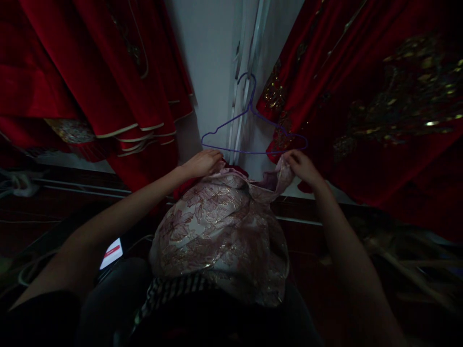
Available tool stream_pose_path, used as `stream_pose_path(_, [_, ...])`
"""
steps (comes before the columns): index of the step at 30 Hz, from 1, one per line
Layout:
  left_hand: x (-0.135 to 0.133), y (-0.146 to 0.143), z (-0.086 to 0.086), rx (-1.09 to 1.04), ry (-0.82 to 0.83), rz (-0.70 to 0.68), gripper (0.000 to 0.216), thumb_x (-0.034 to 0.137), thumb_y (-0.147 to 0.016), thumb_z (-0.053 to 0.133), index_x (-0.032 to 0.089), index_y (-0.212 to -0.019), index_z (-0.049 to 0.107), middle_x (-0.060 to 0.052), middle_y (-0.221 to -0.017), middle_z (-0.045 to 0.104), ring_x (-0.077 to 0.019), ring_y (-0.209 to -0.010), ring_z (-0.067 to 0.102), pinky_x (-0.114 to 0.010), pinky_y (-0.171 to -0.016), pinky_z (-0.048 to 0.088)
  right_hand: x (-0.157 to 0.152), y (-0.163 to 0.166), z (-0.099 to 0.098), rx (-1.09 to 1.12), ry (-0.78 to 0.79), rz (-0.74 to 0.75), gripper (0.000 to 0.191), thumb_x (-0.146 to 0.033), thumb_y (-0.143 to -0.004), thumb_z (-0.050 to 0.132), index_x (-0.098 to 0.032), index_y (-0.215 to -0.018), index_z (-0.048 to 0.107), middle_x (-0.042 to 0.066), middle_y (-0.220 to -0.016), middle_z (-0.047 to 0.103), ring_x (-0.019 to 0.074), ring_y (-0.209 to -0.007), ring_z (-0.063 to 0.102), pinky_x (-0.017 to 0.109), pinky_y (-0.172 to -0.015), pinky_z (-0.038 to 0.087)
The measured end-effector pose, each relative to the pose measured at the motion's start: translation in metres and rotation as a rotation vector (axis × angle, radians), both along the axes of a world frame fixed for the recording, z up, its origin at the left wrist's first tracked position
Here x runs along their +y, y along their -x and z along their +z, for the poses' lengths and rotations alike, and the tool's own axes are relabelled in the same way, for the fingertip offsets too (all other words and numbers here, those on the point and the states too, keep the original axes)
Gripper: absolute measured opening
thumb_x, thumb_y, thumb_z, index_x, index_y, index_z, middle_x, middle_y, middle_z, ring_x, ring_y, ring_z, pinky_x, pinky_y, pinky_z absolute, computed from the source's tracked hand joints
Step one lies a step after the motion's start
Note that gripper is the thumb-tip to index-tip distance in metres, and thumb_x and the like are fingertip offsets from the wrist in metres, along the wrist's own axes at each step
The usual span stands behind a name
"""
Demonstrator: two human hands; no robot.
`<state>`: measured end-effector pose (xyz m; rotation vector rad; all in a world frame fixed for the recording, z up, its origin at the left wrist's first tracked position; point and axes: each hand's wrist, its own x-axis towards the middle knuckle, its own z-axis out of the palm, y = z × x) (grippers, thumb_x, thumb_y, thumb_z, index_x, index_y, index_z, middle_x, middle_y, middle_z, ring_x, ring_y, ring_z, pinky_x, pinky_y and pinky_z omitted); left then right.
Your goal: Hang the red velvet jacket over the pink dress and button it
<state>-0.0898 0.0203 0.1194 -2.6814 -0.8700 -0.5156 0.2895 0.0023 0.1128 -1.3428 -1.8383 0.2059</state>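
Observation:
A pale pink brocade garment [217,217] with shiny flower patterns spreads over my lap, its upper edge raised between my hands. My left hand [204,163] is closed on the left part of that edge. At the other end, my right hand [298,166] pinches a corner of the same cloth. Just beyond my hands hangs a thin purple hanger [249,108], its hook up against a pale door seam and nothing on its bar. The gap between the hanger's bar and the garment's edge is small. The scene is dark, so the garment's exact kind is unclear.
Red garments with pale trim [119,86] hang at the left, and red garments with gold sequins [398,96] hang at the right. Pale door panels [210,58] stand between them. A lit phone screen [111,253] shows beside my left leg. Cables lie at the left.

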Motion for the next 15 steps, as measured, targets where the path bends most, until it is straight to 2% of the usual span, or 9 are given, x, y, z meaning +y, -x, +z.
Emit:
stream_pose_path(1, [0.0, -0.019, 0.004, -0.019, -0.016, -0.053, 0.036, 0.035, -0.095, 0.036, 0.012, -0.1, 0.063, -0.014, -0.119, 0.061, -0.021, -0.107, 0.057, -0.036, -0.093, 0.044, -0.001, 0.007, 0.007, -0.074, -0.047, -0.003, 0.024, -0.037, -0.085, 0.046, -0.018, -0.083, 0.062, 0.007, -0.087, 0.066, 0.0211, -0.087, 0.059, 0.04, -0.087, 0.046])
stream_pose_path(3, [0.003, -0.056, 0.006, -0.029, -0.02, -0.144, 0.032, 0.03, -0.094, 0.038, 0.013, -0.098, 0.064, -0.013, -0.133, 0.054, -0.0225, -0.119, 0.05, -0.04, -0.102, 0.039, -0.004, 0.018, 0.018, -0.173, -0.102, -0.027, 0.023, -0.035, -0.086, 0.045, -0.019, -0.084, 0.061, 0.008, -0.087, 0.064, 0.0228, -0.091, 0.057, 0.041, -0.09, 0.043])
stream_pose_path(5, [0.007, -0.083, -0.003, -0.027, -0.009, -0.155, 0.028, 0.028, -0.091, 0.042, 0.014, -0.092, 0.066, -0.012, -0.14, 0.048, -0.0258, -0.125, 0.045, -0.048, -0.106, 0.034, -0.005, 0.022, 0.025, -0.204, -0.126, -0.048, 0.022, -0.034, -0.087, 0.044, -0.019, -0.085, 0.061, 0.008, -0.089, 0.064, 0.0234, -0.092, 0.056, 0.041, -0.091, 0.042])
stream_pose_path(7, [0.009, -0.099, -0.017, -0.037, 0.016, -0.126, 0.027, 0.028, -0.089, 0.045, 0.013, -0.086, 0.068, -0.013, -0.143, 0.043, -0.0276, -0.122, 0.045, -0.049, -0.104, 0.037, -0.005, 0.016, 0.027, -0.191, -0.155, -0.09, 0.022, -0.034, -0.088, 0.043, -0.02, -0.086, 0.06, 0.009, -0.092, 0.064, 0.0235, -0.094, 0.056, 0.041, -0.091, 0.041])
stream_pose_path(11, [-0.004, -0.095, -0.036, -0.126, 0.014, -0.058, 0.031, 0.034, -0.092, 0.044, 0.016, -0.086, 0.068, -0.011, -0.138, 0.048, -0.027, -0.118, 0.047, -0.048, -0.102, 0.038, 0.002, -0.017, 0.017, -0.091, -0.207, -0.283, 0.02, -0.03, -0.087, 0.044, -0.019, -0.087, 0.06, 0.012, -0.097, 0.062, 0.0237, -0.097, 0.055, 0.04, -0.093, 0.04])
stream_pose_path(15, [-0.025, -0.064, -0.032, -0.162, -0.016, -0.037, 0.034, 0.038, -0.096, 0.037, 0.021, -0.095, 0.067, -0.005, -0.132, 0.054, -0.0238, -0.113, 0.048, -0.045, -0.102, 0.038, 0.009, -0.047, 0.005, 0.024, -0.193, -0.433, 0.021, -0.024, -0.086, 0.04, -0.015, -0.09, 0.059, 0.021, -0.102, 0.062, 0.023, -0.097, 0.054, 0.036, -0.092, 0.04])
